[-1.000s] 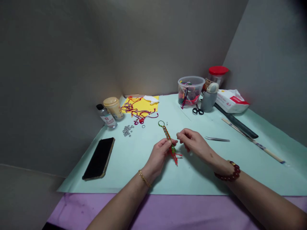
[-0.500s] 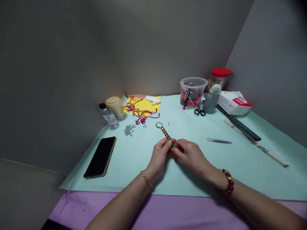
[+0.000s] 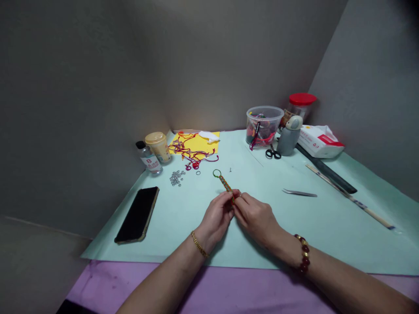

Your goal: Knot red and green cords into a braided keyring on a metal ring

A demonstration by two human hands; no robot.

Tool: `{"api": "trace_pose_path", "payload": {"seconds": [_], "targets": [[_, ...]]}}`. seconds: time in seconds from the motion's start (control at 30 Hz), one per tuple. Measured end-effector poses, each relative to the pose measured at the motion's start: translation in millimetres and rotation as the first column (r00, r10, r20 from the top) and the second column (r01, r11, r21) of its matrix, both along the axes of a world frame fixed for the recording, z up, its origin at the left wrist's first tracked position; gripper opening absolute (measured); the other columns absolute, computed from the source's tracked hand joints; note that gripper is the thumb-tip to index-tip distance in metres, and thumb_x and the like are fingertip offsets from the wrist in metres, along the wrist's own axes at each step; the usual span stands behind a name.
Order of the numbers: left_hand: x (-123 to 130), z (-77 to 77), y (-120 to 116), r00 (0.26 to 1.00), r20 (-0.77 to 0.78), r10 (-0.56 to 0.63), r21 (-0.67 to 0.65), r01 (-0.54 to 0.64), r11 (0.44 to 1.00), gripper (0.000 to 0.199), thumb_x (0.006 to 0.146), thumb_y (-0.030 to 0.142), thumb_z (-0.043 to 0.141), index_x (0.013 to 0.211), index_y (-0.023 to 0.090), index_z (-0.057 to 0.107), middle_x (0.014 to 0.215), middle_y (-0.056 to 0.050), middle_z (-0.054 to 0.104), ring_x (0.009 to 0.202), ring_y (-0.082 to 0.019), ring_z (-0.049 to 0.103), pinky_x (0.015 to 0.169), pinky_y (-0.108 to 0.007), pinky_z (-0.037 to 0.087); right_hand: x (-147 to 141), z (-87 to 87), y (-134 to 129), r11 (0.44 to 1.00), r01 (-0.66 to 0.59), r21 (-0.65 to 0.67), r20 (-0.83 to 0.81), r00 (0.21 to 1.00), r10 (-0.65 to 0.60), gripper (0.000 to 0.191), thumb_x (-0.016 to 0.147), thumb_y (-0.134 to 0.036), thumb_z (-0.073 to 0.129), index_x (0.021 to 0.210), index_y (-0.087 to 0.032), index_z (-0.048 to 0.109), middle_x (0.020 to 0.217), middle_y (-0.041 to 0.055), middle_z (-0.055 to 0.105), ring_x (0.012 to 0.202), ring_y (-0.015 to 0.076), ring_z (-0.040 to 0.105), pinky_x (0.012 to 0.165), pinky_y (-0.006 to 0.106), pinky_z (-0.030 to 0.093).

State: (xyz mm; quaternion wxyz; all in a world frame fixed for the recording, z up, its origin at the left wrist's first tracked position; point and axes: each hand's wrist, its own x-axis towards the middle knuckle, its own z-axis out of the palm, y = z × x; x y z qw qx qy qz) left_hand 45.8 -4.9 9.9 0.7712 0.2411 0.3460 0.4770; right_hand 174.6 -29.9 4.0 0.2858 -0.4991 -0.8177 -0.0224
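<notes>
Near the middle of the pale green sheet [image 3: 183, 226], the left hand [image 3: 218, 217] grips a braided cord [image 3: 225, 183] between thumb and fingers. The cord, orange and green with a lighter middle, slants from the hands toward the far left, and a thin green ring [image 3: 217, 173] sits at its far end. The right hand [image 3: 257, 217] meets the left at the cord's near end, its fingers curled in; what they pinch is hidden, so I cannot tell whether they hold the cord.

To the left lie a black phone [image 3: 137, 214], a cluster of small silvery beads [image 3: 176, 178] and a small loose ring [image 3: 198, 173]. Beyond the phone, a clear bottle with a black cap [image 3: 151, 161] stands beside a yellow-lidded cup [image 3: 159, 148]. Tangled dark red and orange cords [image 3: 193, 152] lie partly over a yellow sheet [image 3: 209, 141] at the far left.

At the far right stand a clear tub of cords [image 3: 263, 126], a grey bottle [image 3: 288, 139] and a red-lidded jar [image 3: 301, 102], with black-handled scissors [image 3: 273, 152] near the tub. Tweezers [image 3: 301, 193] lie right of the hands.
</notes>
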Motion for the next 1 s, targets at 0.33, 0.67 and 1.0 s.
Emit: {"api": "trace_pose_path", "payload": {"seconds": [0.33, 0.67, 1.0], "targets": [[3.6, -6.8, -3.1, 0.999, 0.018, -0.028, 0.046, 0.027, 0.999, 0.016, 0.073, 0.023, 0.074, 0.083, 0.011, 0.072, 0.084, -0.005, 0.068, 0.086, -0.015, 0.059, 0.082, -0.024, 0.045, -0.9, -10.3, 0.5, 0.988, -0.025, 0.152, 0.091, 0.996, 0.011, 0.018, 0.088, -0.006, 0.048, 0.090, -0.015, 0.063, 0.082, 0.0060, 0.063, 0.066, 0.0169, 0.056, 0.055, 0.028, 0.041], [0.3, -5.0, -4.2, 0.989, -0.148, -0.029, 0.110, 0.046, 0.993, 0.022, 0.080, 0.033, 0.070, 0.085, 0.012, 0.064, 0.084, -0.007, 0.068, 0.076, -0.014, 0.060, 0.076, -0.025, 0.045, -2.9, -8.6, -0.6, 0.994, -0.092, 0.053, -0.005, 0.996, 0.092, 0.021, 0.092, -0.010, 0.044, 0.094, -0.013, 0.065, 0.084, 0.0080, 0.065, 0.068, 0.0170, 0.058, 0.058, 0.028, 0.041], [4.2, 5.1, -7.2, 0.933, -0.356, -0.054, 0.294, 0.166, 0.941, 0.032, 0.086, 0.046, 0.060, 0.083, 0.014, 0.059, 0.070, -0.005, 0.064, 0.064, -0.015, 0.058, 0.060, -0.025, 0.046, 27.9, 27.6, 27.4, 0.776, -0.393, -0.492, -0.722, 0.683, -0.112, 0.023, 0.092, -0.038, 0.051, 0.087, -0.018, 0.061, 0.072, 0.0019, 0.063, 0.065, 0.0147, 0.055, 0.064, 0.029, 0.042]]}}
